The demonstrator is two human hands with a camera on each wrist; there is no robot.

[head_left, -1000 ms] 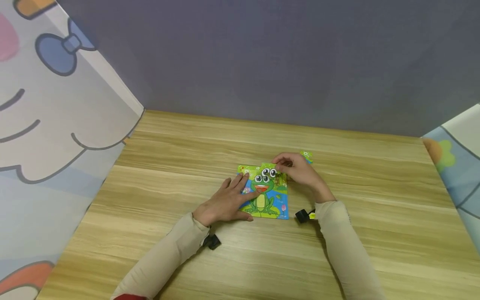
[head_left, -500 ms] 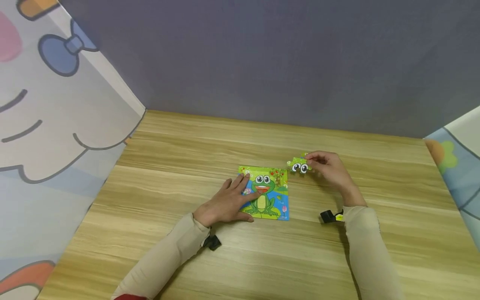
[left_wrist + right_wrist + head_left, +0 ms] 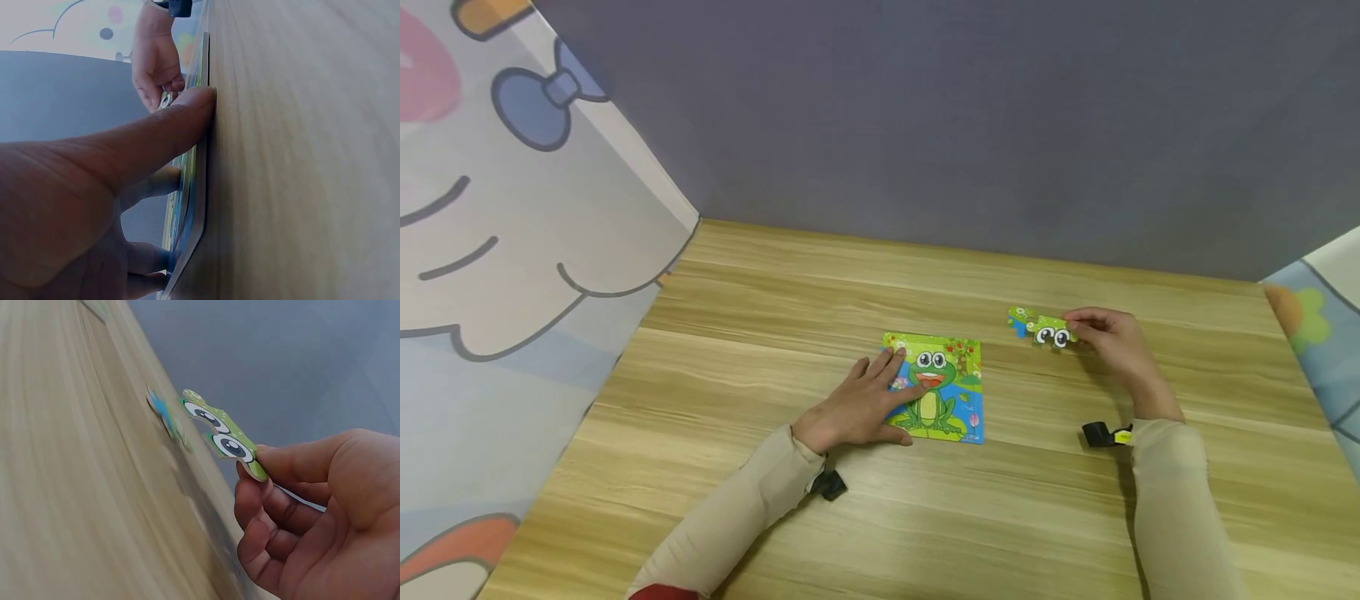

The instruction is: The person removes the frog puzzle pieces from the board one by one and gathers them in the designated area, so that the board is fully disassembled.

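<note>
A square frog jigsaw board (image 3: 966, 412) lies on the table, showing a green frog on blue and green. My left hand (image 3: 857, 408) rests on its left part with straight, spread fingers, and in the left wrist view the thumb (image 3: 169, 122) lies over the board's edge. Off to the right, my right hand (image 3: 1112, 342) pinches a green puzzle piece (image 3: 228, 437) printed with two big frog eyes, between thumb and fingers. The piece is raised above the table. Just left of it, a second puzzle piece (image 3: 1018, 321), green and blue, lies on the wood.
The wooden table (image 3: 760, 292) runs back to a grey panel (image 3: 925, 125). Cartoon-printed walls (image 3: 550, 233) stand at the left and right. A small black wrist camera (image 3: 827, 485) sits by the left sleeve, and another black camera (image 3: 1097, 434) by the right.
My right hand has carried the eyes piece from over the board's top edge rightward, past the loose piece. The left hand has stayed on the board. The view has shifted slightly.
</note>
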